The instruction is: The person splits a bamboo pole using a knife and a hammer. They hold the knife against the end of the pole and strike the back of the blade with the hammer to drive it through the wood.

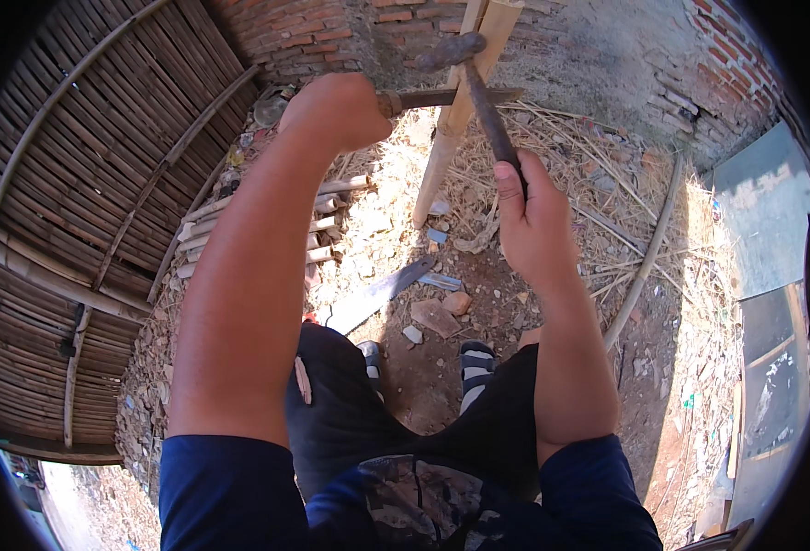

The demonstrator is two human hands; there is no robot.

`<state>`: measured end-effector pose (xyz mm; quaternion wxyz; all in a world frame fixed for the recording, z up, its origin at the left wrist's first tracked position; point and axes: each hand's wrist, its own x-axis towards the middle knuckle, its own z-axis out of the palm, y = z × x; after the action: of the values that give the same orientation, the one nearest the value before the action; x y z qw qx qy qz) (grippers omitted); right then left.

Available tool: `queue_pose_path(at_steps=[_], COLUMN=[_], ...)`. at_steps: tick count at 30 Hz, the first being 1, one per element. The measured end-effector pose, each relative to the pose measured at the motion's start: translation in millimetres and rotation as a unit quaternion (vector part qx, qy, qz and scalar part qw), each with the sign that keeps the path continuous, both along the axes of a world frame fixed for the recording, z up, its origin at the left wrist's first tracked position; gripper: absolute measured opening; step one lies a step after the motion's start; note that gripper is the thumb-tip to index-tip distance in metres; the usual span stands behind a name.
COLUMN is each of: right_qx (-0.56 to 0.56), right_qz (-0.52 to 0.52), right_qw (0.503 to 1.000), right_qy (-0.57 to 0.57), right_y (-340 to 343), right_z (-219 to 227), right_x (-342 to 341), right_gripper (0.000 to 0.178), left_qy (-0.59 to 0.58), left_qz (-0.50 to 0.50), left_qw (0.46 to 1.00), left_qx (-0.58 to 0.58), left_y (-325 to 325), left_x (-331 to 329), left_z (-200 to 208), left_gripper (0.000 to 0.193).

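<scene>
Head view: we find both hands occupied and apart from each other. The left hand (336, 112) is wrapped around the grip of a long dark blade (423, 99), held roughly level. The right hand (535, 216) is clamped on the handle of a hammer (490, 110), thumb laid along it.

We place the pale wooden pole (446, 138) ahead of the person, between the two hands; it leans slightly, its lower end at the littered ground (414, 386). Its upper part looks divided lengthwise. The blade crosses the pole, its tip showing past the far side; the hammer's handle covers part of the crossing, so we cannot tell how deep the edge sits or whether hammer and blade touch.

We judge the step in hand to be splitting the pole, the hammer serving to drive the blade. In our assessment, the next move calls for a firm left wrist, the blade kept square to the grain, and a blow landing clear of the left knuckles.
</scene>
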<state>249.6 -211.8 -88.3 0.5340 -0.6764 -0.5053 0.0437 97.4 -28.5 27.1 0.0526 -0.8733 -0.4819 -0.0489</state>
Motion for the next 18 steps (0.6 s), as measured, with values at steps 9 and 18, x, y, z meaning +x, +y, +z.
queue_pose_path(at_steps=[9,18], right_qx=[0.127,0.024], right_qz=[-0.001,-0.002], right_qw=[0.989,1.0], right_qy=[0.082,-0.003], right_y=[-12.2,3.6], right_z=[17.1,5.1], right_x=[0.3,-4.6], right_gripper=[0.037,0.041], left_qy=[0.007,-0.018], left_qz=[0.031,0.047], left_qw=[0.999,0.998], left_qx=[-0.013,0.029], left_y=[1.0,-5.8], left_x=[-12.6,-20.0], left_z=[-2.6,-7.0], left_gripper=[0.039,0.035])
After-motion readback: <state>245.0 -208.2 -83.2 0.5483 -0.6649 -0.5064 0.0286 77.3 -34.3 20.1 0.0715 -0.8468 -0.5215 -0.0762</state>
